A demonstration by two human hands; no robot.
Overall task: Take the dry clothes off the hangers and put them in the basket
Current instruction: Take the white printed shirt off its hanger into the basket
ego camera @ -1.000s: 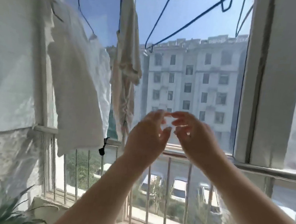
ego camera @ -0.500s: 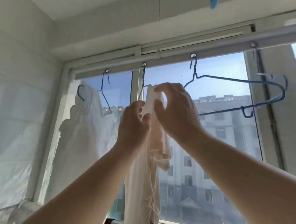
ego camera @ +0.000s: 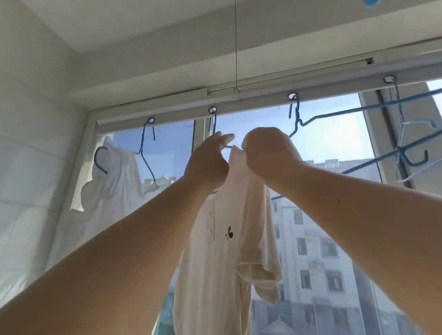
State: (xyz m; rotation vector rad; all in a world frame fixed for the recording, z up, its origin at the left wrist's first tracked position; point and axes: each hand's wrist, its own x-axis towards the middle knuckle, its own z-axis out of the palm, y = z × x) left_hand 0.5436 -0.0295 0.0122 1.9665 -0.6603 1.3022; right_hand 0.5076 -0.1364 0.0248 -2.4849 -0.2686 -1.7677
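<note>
Both arms raised to the drying rail (ego camera: 248,103) along the top of the window. My right hand (ego camera: 266,151) pinches the top edge of the cream garment (ego camera: 222,249), fingers curled over the fabric. My left hand (ego camera: 208,163) is just beside it, fingers reaching up toward the thin blue hanger (ego camera: 213,128) that carries the garment; whether they grasp the wire or only touch it I cannot tell.

The cream garment hangs near the middle of the rail, from the second ring from the left. Small dark print on its front; one short sleeve droops to the right.

At the rail's left end, a white garment (ego camera: 112,183) hangs on another blue hanger (ego camera: 146,143). Toward the right end, two bare blue hangers (ego camera: 356,113) hang tilted, overlapping each other. Apartment block (ego camera: 322,259) outside the glass.
</note>
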